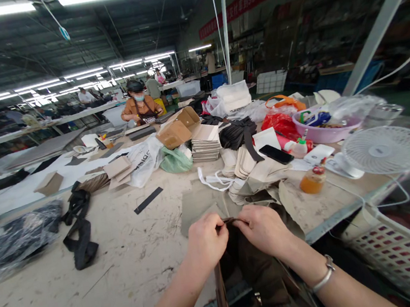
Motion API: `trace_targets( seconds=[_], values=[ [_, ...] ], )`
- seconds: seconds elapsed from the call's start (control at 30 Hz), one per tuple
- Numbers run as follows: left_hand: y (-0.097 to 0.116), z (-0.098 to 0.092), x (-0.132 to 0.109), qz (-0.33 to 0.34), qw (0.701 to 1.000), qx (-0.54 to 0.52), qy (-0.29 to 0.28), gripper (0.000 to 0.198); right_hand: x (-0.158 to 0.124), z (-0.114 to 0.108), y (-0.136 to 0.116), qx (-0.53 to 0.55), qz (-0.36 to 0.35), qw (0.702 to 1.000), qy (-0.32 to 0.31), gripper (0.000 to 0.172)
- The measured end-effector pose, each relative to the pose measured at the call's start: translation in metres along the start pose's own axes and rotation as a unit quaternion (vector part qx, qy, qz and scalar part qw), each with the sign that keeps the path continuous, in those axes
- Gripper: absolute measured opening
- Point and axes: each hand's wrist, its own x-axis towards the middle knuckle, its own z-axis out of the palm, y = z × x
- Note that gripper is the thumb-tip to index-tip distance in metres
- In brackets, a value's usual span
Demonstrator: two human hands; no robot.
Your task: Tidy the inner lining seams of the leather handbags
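My left hand point(208, 237) and my right hand point(264, 226) are close together at the near edge of the table. Each is closed in a pinch on the top edge of a dark brown piece of soft material point(239, 256), perhaps part of a bag. It hangs down between my arms toward my lap, with a small shiny metal fitting point(258, 298) low on it. My fingers partly hide the gripped edge. Just beyond my hands lies a flat grey-beige sheet point(197, 206) on the worktable point(137, 266).
Beyond my hands are stacked beige pieces point(204, 143), a black phone point(276, 154) and a glue jar point(313, 181). A white fan point(385, 149) and a plastic basket point(407, 246) stand right. Black straps point(80, 241) lie left. A co-worker point(140, 104) sits across the table.
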Motion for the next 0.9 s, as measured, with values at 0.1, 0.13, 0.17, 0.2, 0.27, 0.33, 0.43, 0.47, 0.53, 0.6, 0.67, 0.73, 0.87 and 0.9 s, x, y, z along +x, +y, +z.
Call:
trace_targets(
  seconds=[0.1,0.13,0.17,0.2,0.27,0.33,0.43,0.47,0.53,0.6,0.67,0.73,0.87,0.9],
  values=[
    [-0.001,0.002,0.002,-0.008,1.0,-0.003,0.007,0.008,0.003,0.0,0.007,0.052,-0.006,0.999,-0.006,0.027],
    [-0.001,0.002,0.003,-0.009,1.0,-0.008,0.009,0.008,0.003,0.0,0.011,0.088,-0.009,0.996,-0.015,0.026],
    [-0.001,0.002,0.003,-0.01,1.0,-0.015,0.01,0.007,0.003,0.0,0.016,0.129,-0.01,0.991,-0.026,0.024],
    [0.0,0.003,0.004,-0.011,1.0,-0.021,0.011,0.007,0.003,0.001,0.02,0.171,-0.007,0.985,-0.037,0.023],
    [0.001,0.003,0.004,-0.009,1.0,-0.028,0.01,0.007,0.002,0.002,0.028,0.242,0.011,0.969,-0.053,0.029],
    [0.004,0.005,0.005,-0.005,1.0,-0.027,0.011,0.007,0.0,0.004,0.035,0.277,0.025,0.958,-0.064,0.038],
    [0.007,0.006,0.008,-0.002,1.0,-0.025,0.014,0.007,-0.003,0.006,0.04,0.286,0.016,0.955,-0.082,0.048],
    [0.007,0.007,0.008,-0.002,1.0,-0.025,0.014,0.008,-0.003,0.006,0.041,0.285,0.015,0.955,-0.084,0.05],
    [0.008,0.008,0.01,0.0,1.0,-0.026,0.011,0.008,-0.004,0.008,0.042,0.289,0.024,0.954,-0.077,0.05],
    [0.009,0.008,0.011,0.0,1.0,-0.026,0.002,0.009,-0.004,0.009,0.044,0.297,0.027,0.952,-0.065,0.044],
    [0.01,0.008,0.013,-0.001,1.0,-0.024,-0.008,0.008,-0.004,0.01,0.046,0.307,0.017,0.95,-0.058,0.037],
    [0.012,0.009,0.015,-0.003,1.0,-0.021,-0.014,0.008,-0.004,0.012,0.05,0.33,0.012,0.942,-0.058,0.032],
    [0.016,0.011,0.02,0.003,1.0,-0.017,-0.021,0.007,-0.003,0.016,0.061,0.397,0.029,0.915,-0.066,0.034],
    [0.017,0.012,0.021,0.007,1.0,-0.015,-0.023,0.008,-0.004,0.017,0.064,0.408,0.033,0.91,-0.069,0.035]
  ],
)
